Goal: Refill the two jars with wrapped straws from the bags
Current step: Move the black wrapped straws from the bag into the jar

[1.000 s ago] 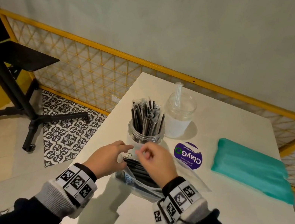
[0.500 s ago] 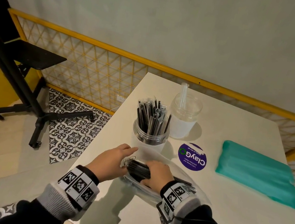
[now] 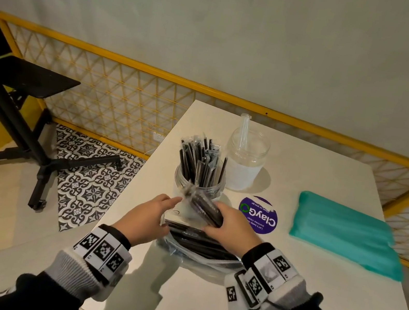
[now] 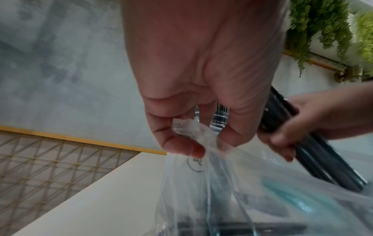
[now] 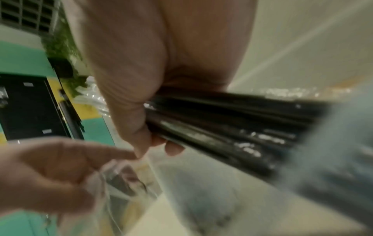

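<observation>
A clear plastic bag (image 3: pixel 203 257) of black wrapped straws lies on the white table (image 3: pixel 309 296) in front of me. My right hand (image 3: pixel 229 226) grips a bundle of black straws (image 3: pixel 204 205), lifted out of the bag's mouth and pointing up-left toward the near jar (image 3: pixel 199 184). That jar is packed with black straws. My left hand (image 3: pixel 149 216) pinches the bag's open edge (image 4: pixel 187 129) between thumb and fingers. Behind stands a second jar (image 3: pixel 246 159) holding one clear wrapped straw. A teal bag (image 3: pixel 345 231) of straws lies at the right.
A round purple sticker (image 3: pixel 258 215) is on the table between the jars and the teal bag. A yellow mesh railing (image 3: pixel 115 95) runs behind the table. A black stand with wheeled legs (image 3: pixel 25 128) is on the floor at the left.
My right hand went into the bag, closed on a bundle of black straws and has raised it out toward the near jar. My left hand kept hold of the bag's edge.
</observation>
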The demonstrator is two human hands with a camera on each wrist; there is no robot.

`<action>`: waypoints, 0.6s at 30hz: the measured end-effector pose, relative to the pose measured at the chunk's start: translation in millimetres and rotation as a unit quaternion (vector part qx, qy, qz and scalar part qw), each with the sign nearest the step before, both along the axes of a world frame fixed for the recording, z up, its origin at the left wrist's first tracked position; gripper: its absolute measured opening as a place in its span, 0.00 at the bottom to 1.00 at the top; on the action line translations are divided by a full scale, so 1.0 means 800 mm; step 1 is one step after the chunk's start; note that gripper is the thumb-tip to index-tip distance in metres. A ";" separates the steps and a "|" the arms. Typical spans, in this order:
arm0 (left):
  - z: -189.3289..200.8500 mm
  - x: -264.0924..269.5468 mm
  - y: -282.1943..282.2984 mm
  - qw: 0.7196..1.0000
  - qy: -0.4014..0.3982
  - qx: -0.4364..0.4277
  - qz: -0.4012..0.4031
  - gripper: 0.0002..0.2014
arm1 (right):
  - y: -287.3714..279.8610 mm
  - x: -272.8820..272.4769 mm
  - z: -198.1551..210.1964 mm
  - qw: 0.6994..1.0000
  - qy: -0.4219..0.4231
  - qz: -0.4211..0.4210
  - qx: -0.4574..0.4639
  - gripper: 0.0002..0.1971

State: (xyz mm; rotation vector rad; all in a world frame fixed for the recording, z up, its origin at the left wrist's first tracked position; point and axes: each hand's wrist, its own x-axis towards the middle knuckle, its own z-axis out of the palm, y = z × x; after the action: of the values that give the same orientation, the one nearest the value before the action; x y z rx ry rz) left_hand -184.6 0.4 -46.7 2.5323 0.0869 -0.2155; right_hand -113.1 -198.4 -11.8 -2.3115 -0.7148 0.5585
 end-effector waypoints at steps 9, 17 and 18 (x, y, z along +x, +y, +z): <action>0.001 0.000 0.001 1.000 0.011 -0.022 0.001 0.35 | 0.036 0.024 0.143 0.916 0.017 -0.116 0.384 0.08; 0.002 -0.004 0.001 0.999 0.012 -0.033 -0.004 0.35 | 0.087 0.059 0.117 0.851 -0.026 -0.208 0.481 0.07; 0.003 -0.005 0.001 0.999 0.012 -0.034 -0.004 0.34 | 0.089 0.060 0.106 0.856 -0.019 -0.220 0.468 0.07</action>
State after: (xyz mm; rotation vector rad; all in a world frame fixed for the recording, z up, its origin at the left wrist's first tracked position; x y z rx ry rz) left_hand -188.3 1.0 -44.5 2.4637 0.0792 -0.2487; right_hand -65.4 -126.9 72.6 -1.4671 -0.3194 -0.0724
